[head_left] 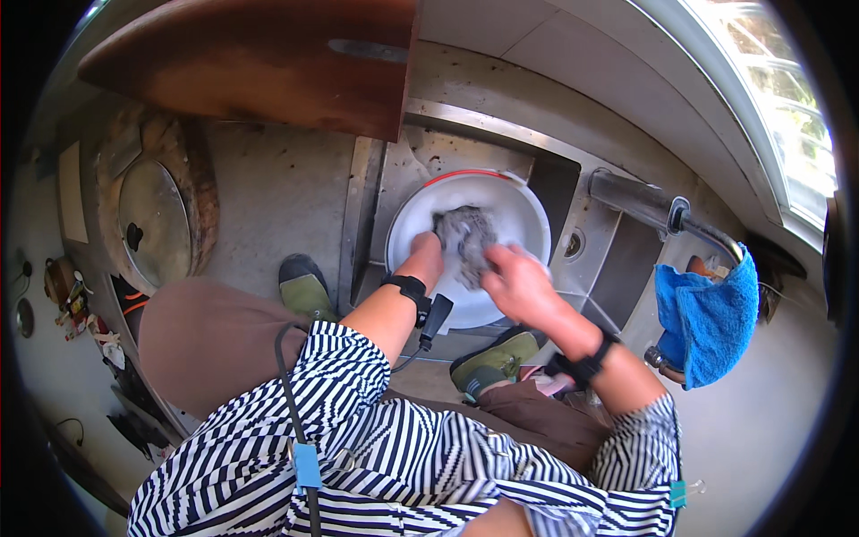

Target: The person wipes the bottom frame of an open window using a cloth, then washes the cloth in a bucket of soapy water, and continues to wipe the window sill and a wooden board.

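We take the white basin (528,210) as our reference point; it sits on the concrete floor against the metal step (358,215). Inside the basin, at its centre, lies the grey cloth (465,237), bunched and wet. Our left hand (425,255) closes on the near-left edge of the cloth, fingers curled into it. Our right hand (517,282) clamps the cloth's near-right side, partly over the basin rim. Both wrists carry black straps. To the right of the basin we see a blue towel (707,318) draped over a metal pipe (644,204). To the left of the basin, past the step, rests a round metal lid (154,224). Just below the basin stand our two green shoes (304,286)
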Demonstrator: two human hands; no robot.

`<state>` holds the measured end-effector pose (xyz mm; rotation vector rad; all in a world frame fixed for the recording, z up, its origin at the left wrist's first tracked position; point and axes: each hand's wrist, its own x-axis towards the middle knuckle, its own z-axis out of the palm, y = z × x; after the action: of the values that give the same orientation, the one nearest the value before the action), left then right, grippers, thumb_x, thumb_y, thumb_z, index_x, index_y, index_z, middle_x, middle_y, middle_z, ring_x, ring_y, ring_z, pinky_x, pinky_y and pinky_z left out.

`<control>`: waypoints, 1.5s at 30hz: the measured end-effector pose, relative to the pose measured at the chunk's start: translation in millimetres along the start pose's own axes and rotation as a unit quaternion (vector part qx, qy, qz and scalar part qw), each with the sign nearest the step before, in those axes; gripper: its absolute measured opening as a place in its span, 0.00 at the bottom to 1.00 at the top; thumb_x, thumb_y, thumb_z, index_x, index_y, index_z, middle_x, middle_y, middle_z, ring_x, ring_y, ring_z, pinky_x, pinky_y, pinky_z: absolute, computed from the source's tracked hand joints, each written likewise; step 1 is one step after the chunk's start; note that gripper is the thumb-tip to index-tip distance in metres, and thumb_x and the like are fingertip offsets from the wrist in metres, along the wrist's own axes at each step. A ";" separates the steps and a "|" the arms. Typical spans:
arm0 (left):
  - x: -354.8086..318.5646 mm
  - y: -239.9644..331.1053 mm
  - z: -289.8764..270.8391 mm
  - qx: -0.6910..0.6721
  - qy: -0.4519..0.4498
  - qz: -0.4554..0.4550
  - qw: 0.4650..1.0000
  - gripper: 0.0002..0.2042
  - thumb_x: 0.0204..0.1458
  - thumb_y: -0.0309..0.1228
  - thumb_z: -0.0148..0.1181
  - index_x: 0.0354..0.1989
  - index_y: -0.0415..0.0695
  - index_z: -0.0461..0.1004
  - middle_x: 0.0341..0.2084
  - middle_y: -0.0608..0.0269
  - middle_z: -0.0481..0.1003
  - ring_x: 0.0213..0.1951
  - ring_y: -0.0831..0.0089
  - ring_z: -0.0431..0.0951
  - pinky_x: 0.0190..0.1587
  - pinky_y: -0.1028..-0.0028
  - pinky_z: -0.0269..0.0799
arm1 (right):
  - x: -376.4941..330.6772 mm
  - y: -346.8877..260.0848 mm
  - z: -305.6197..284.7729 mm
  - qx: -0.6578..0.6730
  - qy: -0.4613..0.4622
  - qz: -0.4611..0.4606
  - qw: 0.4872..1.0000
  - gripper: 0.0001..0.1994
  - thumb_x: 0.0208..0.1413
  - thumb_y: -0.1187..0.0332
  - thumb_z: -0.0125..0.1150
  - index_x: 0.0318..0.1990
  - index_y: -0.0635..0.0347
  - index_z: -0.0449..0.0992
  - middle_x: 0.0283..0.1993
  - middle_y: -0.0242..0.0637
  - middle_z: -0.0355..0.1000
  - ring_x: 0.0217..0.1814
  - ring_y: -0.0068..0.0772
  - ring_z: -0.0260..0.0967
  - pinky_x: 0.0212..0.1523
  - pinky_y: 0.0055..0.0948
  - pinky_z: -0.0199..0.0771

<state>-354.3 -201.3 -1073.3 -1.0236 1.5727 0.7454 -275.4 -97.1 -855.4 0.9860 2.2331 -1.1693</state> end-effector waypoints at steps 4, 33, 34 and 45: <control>-3.4 5.9 8.0 -0.101 -0.035 0.100 0.989 0.15 0.49 0.28 0.38 0.36 0.33 0.72 0.36 0.48 0.72 0.35 0.58 0.74 0.37 0.63 0.70 | 74.4 55.5 85.7 -0.138 0.021 -0.070 0.988 0.13 0.51 0.66 0.49 0.43 0.57 0.73 0.45 0.48 0.67 0.48 0.54 0.65 0.50 0.43 0.65; -4.8 39.9 26.0 -0.056 -0.060 0.049 0.995 0.17 0.49 0.25 0.41 0.45 0.35 0.71 0.40 0.54 0.73 0.40 0.63 0.74 0.41 0.64 0.70 | 20.9 32.5 17.2 -0.097 -0.065 -0.070 0.991 0.10 0.46 0.69 0.50 0.33 0.66 0.71 0.39 0.53 0.67 0.44 0.54 0.64 0.44 0.46 0.68; -11.2 44.1 23.5 -0.037 -0.065 0.061 0.995 0.17 0.49 0.25 0.42 0.45 0.35 0.71 0.41 0.54 0.73 0.41 0.63 0.74 0.41 0.64 0.70 | 48.3 51.4 42.1 -0.135 -0.084 -0.069 0.985 0.10 0.46 0.69 0.50 0.34 0.65 0.72 0.42 0.52 0.66 0.47 0.53 0.64 0.46 0.45 0.68; -13.3 38.5 32.0 0.301 -0.216 0.269 0.889 0.15 0.48 0.27 0.51 0.43 0.34 0.72 0.39 0.56 0.75 0.42 0.67 0.73 0.39 0.69 0.69 | 26.2 30.5 -9.3 0.131 -0.097 0.002 0.987 0.13 0.47 0.65 0.46 0.30 0.69 0.71 0.30 0.57 0.69 0.35 0.57 0.67 0.37 0.44 0.66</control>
<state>-374.2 -153.6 -1069.7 0.0539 1.5405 0.7123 -270.0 -67.2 -883.3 0.9292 1.9599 -1.5161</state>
